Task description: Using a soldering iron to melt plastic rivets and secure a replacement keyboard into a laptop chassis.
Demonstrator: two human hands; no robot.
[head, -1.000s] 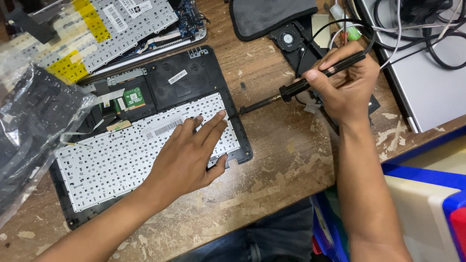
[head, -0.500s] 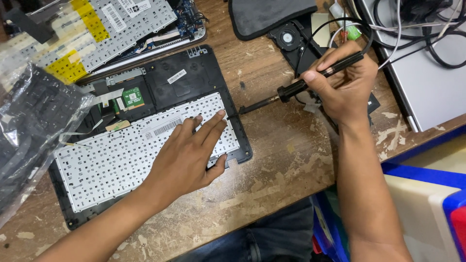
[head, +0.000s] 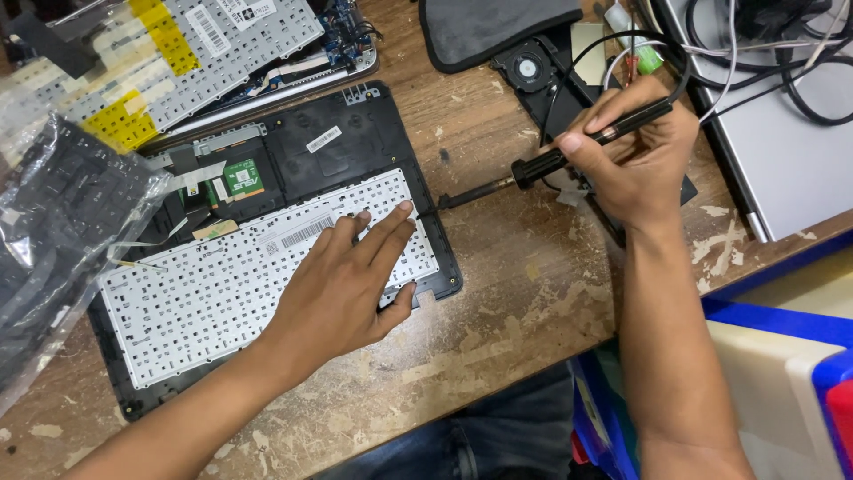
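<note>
A black laptop top case (head: 346, 133) lies upside down on the worn wooden bench, showing the silver back of its keyboard (head: 195, 293) and a small green circuit board (head: 238, 178). My left hand (head: 351, 284) presses flat on the keyboard's right part, fingers spread. My right hand (head: 635, 156) grips a black soldering iron (head: 542, 166) like a pen. Its metal tip (head: 462, 196) points left and ends right at the case's right edge.
A second keyboard with yellow stickers (head: 169, 49) lies at the top left. A plastic bag holding a black keyboard (head: 53, 231) covers the left. A cooling fan (head: 526, 67), cables (head: 782, 53) and a silver laptop (head: 791, 169) sit at the right. Blue bins (head: 782, 356) stand beside my knee.
The soldering iron's tip has crept slightly left toward the case's edge. My left hand has stayed put on the keyboard.
</note>
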